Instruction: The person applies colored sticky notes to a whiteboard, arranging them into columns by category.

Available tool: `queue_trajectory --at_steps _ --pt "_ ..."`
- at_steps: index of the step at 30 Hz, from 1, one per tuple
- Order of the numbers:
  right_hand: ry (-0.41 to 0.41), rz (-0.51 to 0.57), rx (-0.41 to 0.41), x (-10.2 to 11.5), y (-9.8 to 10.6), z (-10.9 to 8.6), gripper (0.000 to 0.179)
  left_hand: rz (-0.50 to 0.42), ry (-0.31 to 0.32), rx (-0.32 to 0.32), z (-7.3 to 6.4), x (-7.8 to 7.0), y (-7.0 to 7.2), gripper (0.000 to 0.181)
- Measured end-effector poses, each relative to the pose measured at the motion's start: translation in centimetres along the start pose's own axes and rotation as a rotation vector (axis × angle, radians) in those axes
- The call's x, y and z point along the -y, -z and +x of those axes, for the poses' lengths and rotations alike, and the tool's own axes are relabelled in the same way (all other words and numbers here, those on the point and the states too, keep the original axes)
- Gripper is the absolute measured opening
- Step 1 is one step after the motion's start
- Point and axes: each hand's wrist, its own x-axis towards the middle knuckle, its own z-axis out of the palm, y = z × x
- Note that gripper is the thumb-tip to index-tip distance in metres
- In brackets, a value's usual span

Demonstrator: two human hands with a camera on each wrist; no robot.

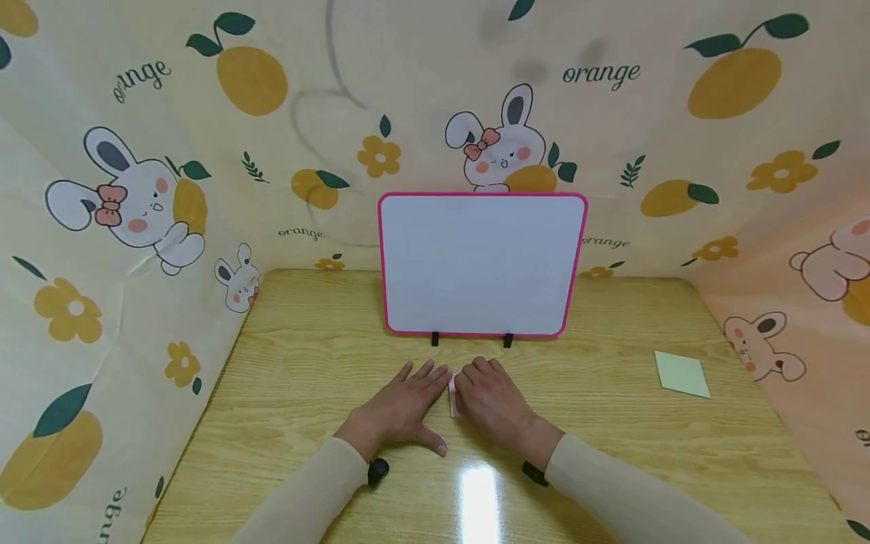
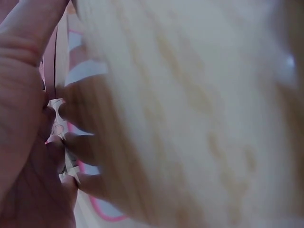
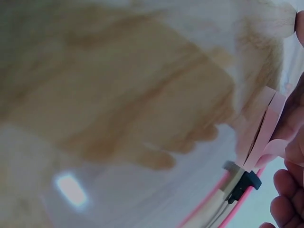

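a folded pink paper (image 1: 452,402) lies on the table (image 1: 306,347) in front of the whiteboard (image 1: 482,264), roughly in line with the board's middle and partly covered by the right hand. the right hand (image 1: 495,400) is in front of the whiteboard's right half, its fingers curled in and pinching the pink paper. the left hand (image 1: 402,406) is in front of the whiteboard's left half, palm down, its fingers straight and a little spread, thumb out to the side; the fingertips reach the paper's left edge, though whether they press on it i cannot tell. the whiteboard has a pink rim and stands upright on two black feet (image 1: 435,339), just beyond the hands. a pale green paper (image 1: 683,375) lies flat on the table, well to the right of the whiteboard and nearer the person. behind the whiteboard and to both sides of it hangs a cloth (image 1: 414,53) printed with rabbits, oranges and flowers.
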Motion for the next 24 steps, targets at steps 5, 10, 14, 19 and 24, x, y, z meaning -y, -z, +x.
queue_trajectory --at_steps 5,10,14,19,24 --pt "-0.017 -0.006 -0.031 -0.1 -0.1 0.1 0.02 0.013 -0.001 -0.001 0.1 0.1 -0.2 0.131" --pt "-0.027 -0.01 -0.062 -0.2 -0.3 0.1 0.019 0.014 -0.002 -0.004 0.0 0.1 -0.2 0.131" --pt "-0.044 0.003 -0.07 -0.2 -0.4 0.1 0.017 0.006 -0.01 -0.029 -0.5 0.0 -0.3 0.13" --pt "-0.064 0.028 -0.063 -0.2 -0.4 0.1 0.015 0.003 -0.029 -0.053 -2.0 -0.4 -0.5 0.121" --pt "-0.072 0.048 -0.07 -0.3 -0.4 0.1 0.015 0.03 -0.087 -0.062 -3.5 -1.3 -0.7 0.11"
